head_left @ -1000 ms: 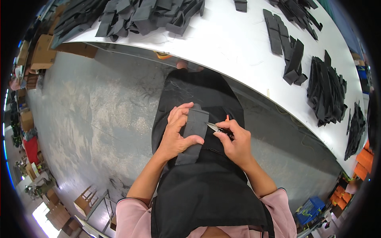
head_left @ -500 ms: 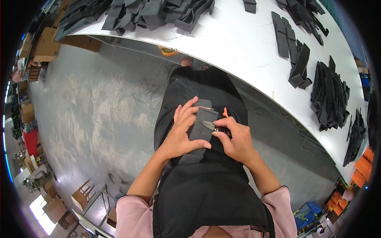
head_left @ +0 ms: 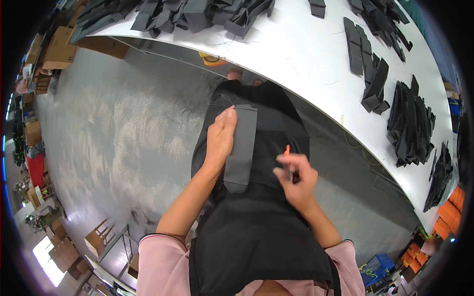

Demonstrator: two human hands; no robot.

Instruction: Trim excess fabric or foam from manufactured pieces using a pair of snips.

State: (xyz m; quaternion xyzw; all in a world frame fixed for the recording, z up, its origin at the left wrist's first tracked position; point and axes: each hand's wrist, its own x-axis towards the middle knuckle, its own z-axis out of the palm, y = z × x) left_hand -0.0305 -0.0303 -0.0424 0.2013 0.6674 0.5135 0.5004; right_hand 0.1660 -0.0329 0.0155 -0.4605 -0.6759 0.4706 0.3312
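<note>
A flat dark grey fabric strip [head_left: 245, 135] lies lengthwise over the black apron on my lap, with a folded, stitched section at its near end. My left hand [head_left: 220, 138] grips its left edge toward the far end; part of the fingers is hidden behind the cloth. To the right, apart from the strip, my right hand [head_left: 301, 183] is closed around small thread snips. Motion blurs them, but an orange tip [head_left: 287, 149] sticks out beyond the fingers. Loose threads [head_left: 224, 101] cling to the apron near my knees.
A white table [head_left: 296, 54] curves past my knees and along my right. Piles of dark fabric strips [head_left: 410, 126] lie on it. Beneath its edge shows a yellow object [head_left: 212, 59]. Cardboard boxes [head_left: 60, 47] stand far left, and a blue crate [head_left: 377, 266] sits at lower right.
My right hand and the snips have drawn back to the right from the strip. My left hand has shifted to the strip's left edge, and the strip now lies straighter and more exposed.
</note>
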